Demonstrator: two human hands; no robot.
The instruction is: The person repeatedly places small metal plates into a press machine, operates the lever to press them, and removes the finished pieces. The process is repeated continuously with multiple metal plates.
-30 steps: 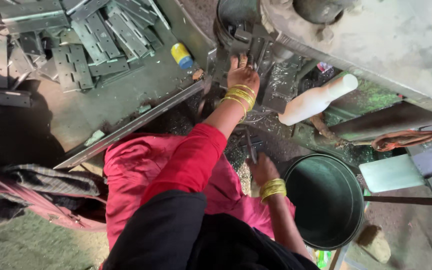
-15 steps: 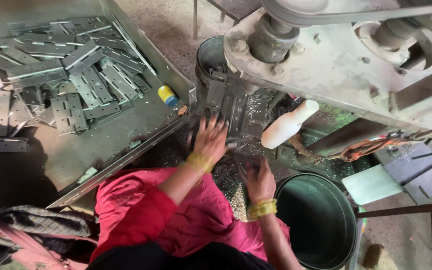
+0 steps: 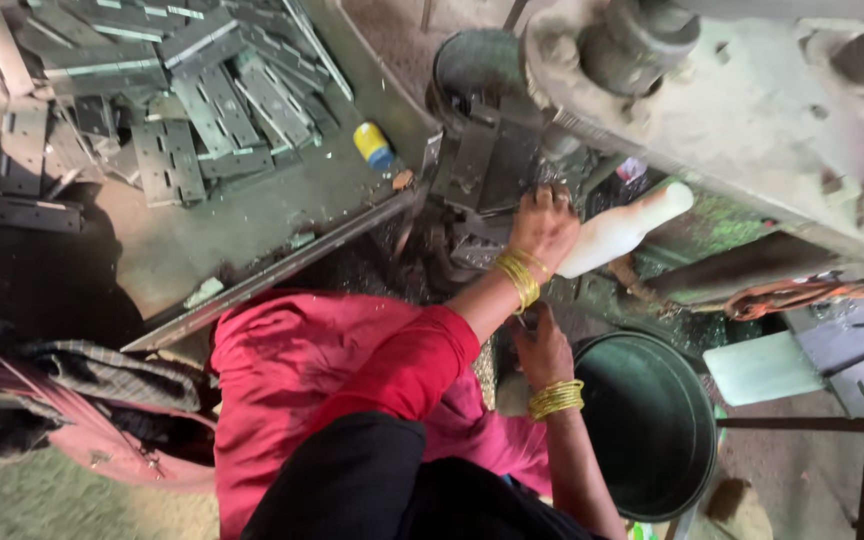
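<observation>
My left hand [image 3: 544,226], with yellow bangles on the wrist, reaches out of a red sleeve to the dark die block [image 3: 480,165] of a grey press machine [image 3: 752,110]. Its back faces me and its fingers curl down onto the die, so what lies under them is hidden. My right hand [image 3: 542,350], also with bangles, hangs lower, beside the rim of a dark green bucket [image 3: 652,420]. Its fingers point toward the machine base, and their grip is hidden. A white bottle-shaped handle [image 3: 617,230] sticks out just right of my left hand.
A metal tray [image 3: 252,220] at upper left holds several flat grey hinge plates [image 3: 167,160] and a small yellow and blue cylinder [image 3: 373,144]. Cloth bundles [image 3: 82,400] lie at lower left. A pale green slab [image 3: 762,367] and a grey plate sit at the right.
My left hand has moved up and right onto the die, its fingers now curled rather than spread. My right hand has drawn back lower beside the bucket. The view has shifted slightly.
</observation>
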